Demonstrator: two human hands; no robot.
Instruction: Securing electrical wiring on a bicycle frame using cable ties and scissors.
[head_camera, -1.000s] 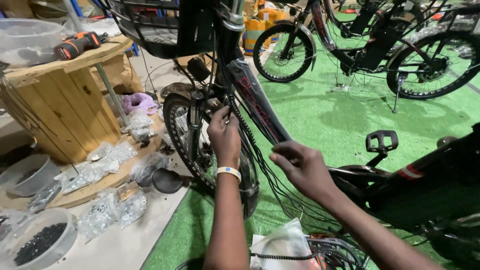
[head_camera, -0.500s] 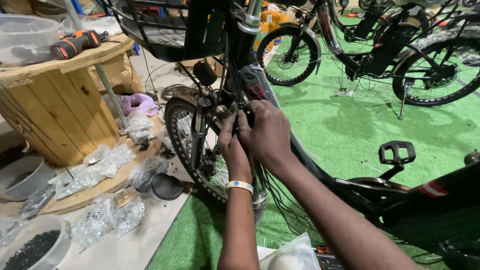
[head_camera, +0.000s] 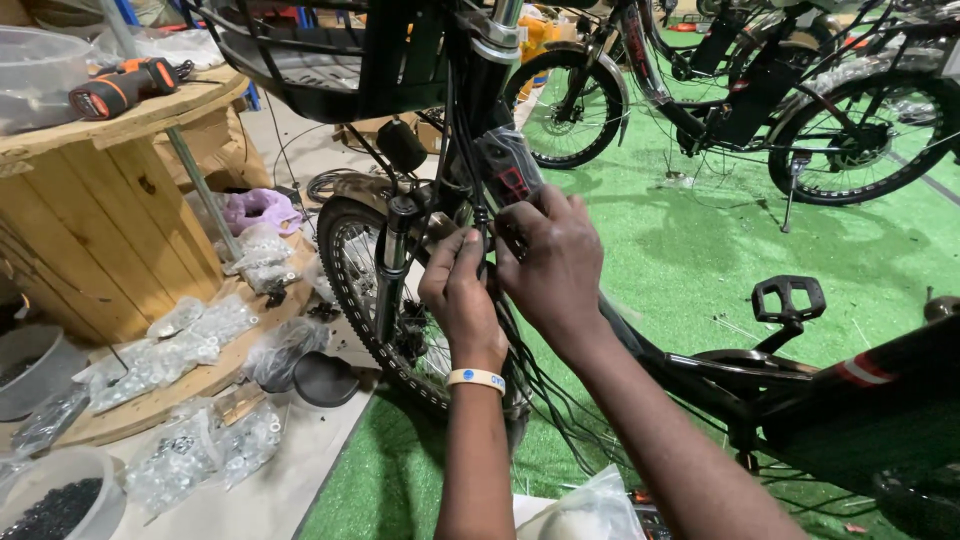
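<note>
Left hand (head_camera: 462, 290) pinches black cables (head_camera: 480, 215) | right hand (head_camera: 545, 262) clamps same bundle, touching left | beside front wheel (head_camera: 390, 320) | bagged hardware (head_camera: 195, 335) on wooden spool (head_camera: 100, 220)

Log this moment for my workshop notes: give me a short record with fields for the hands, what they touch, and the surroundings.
left hand: fingers pinched on the black cables beside the bicycle frame
right hand: closed over the same cable bundle, touching the left hand
wrist: pale wristband on the left
front wheel: just left of the hands
pedal: to the right, untouched
left side: wooden spool table bearing a power drill; bags of small hardware below
floor: green turf
</note>
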